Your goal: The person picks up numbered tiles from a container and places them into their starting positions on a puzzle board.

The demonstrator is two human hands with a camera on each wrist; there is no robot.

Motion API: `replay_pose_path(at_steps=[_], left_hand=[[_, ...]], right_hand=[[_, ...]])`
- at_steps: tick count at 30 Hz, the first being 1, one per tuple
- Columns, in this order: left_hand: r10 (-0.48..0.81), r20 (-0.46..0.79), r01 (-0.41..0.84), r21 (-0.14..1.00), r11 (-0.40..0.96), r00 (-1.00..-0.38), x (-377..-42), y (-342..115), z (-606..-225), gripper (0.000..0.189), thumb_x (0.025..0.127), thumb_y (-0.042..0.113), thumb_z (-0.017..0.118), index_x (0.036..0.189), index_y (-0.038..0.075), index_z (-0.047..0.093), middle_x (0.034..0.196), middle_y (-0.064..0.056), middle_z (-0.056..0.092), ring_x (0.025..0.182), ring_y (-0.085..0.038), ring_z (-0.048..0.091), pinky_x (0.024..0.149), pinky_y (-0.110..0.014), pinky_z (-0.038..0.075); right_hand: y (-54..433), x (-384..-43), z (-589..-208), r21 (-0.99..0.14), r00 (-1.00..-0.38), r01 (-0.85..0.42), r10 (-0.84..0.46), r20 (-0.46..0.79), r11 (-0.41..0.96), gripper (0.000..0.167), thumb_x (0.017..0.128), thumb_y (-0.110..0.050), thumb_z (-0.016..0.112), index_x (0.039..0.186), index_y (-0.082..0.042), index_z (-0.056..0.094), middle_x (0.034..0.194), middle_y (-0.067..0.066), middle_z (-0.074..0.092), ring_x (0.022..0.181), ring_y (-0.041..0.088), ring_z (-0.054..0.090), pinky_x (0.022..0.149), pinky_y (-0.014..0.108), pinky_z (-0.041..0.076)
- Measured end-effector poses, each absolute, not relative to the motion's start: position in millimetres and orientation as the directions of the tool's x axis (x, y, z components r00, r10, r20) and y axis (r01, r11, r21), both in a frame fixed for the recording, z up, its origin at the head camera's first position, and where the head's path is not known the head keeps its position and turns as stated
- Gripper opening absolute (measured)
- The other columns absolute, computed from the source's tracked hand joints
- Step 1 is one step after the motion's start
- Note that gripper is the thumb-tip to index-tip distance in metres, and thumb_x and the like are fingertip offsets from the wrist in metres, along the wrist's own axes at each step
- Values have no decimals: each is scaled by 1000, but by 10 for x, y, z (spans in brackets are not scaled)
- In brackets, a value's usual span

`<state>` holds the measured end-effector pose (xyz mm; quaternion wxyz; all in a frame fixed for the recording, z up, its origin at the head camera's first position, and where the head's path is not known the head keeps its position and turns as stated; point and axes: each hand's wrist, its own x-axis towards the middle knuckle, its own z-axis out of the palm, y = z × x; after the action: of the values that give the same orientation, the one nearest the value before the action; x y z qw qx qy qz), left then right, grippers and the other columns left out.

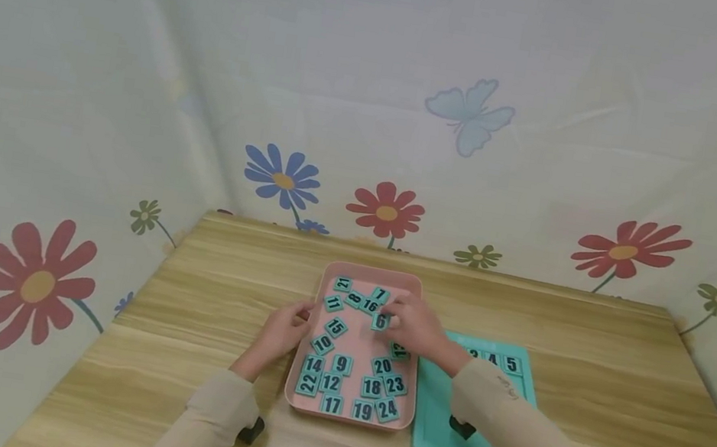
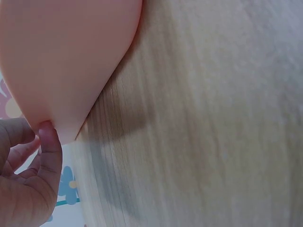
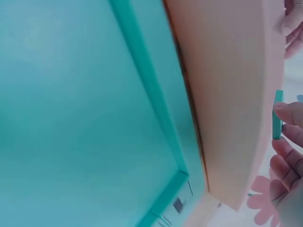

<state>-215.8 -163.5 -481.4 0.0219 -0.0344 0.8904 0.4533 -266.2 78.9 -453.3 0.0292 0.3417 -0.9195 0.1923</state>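
Pink plastic forms the shallow tray (image 1: 359, 346) in the middle of the worktop (image 1: 242, 260), its floor strewn with teal number tiles (image 1: 341, 364). Of the two hands, the left hand (image 1: 282, 328) grips the tray's left side, pinching the wall near the rim. The right hand (image 1: 415, 327) reaches over the opposite side and pinches a tile marked 6 (image 1: 380, 322) between thumb and fingers; the right wrist view shows this piece edge-on, its face hidden.

Close by the 6 lie the 16 (image 1: 370, 306) and the 7 (image 1: 379, 295), with the 8, 11 and 21 to their left. Further down the tray, the 15 and 10 lie toward the left, above a looser spread that includes 9, 12, 14, 17, 18, 19, 20, 22, 23 and 24. Another tile sits under the right wrist, partly covered.

Just right of the tray is a teal board (image 1: 439, 429) with a recessed field, partly behind the right forearm; 3, 4 and 5 stand in its top row. Behind the worktop hangs pale sheeting (image 1: 357, 46) printed with flowers and a butterfly.
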Motion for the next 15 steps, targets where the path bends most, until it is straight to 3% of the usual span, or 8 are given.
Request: replay_pose_path(at_steps=[6, 12, 15], left_hand=[[-51, -78, -93, 802, 590, -996, -2161, -1638, -4816, 40, 85, 7, 50, 125, 3, 48, 102, -13, 57, 93, -24, 59, 73, -29, 53], [-47, -66, -81, 797, 599, -997, -2162, -1630, -4820, 40, 85, 6, 50, 124, 2, 48, 102, -14, 57, 93, -25, 60, 73, -29, 53], [-56, -76, -94, 796, 599, -996, -2167, -1627, -4815, 40, 85, 7, 50, 124, 3, 48, 102, -13, 57, 93, -24, 59, 73, -29, 53]], right_hand=[[947, -2591, -4384, -392, -783, -607, -604, 147, 692, 25, 73, -26, 69, 94, -14, 67, 89, -2, 56, 78, 11, 49, 65, 25, 46], [1213, -2505, -4247, -453, -805, -571, -576, 143, 684, 24, 75, -22, 67, 97, -11, 65, 97, 2, 61, 90, 20, 56, 75, 33, 50], [1367, -2485, -4235, -464, -821, -544, -558, 122, 700, 24, 76, -18, 66, 99, -12, 65, 94, 0, 60, 87, 19, 55, 74, 32, 50]])
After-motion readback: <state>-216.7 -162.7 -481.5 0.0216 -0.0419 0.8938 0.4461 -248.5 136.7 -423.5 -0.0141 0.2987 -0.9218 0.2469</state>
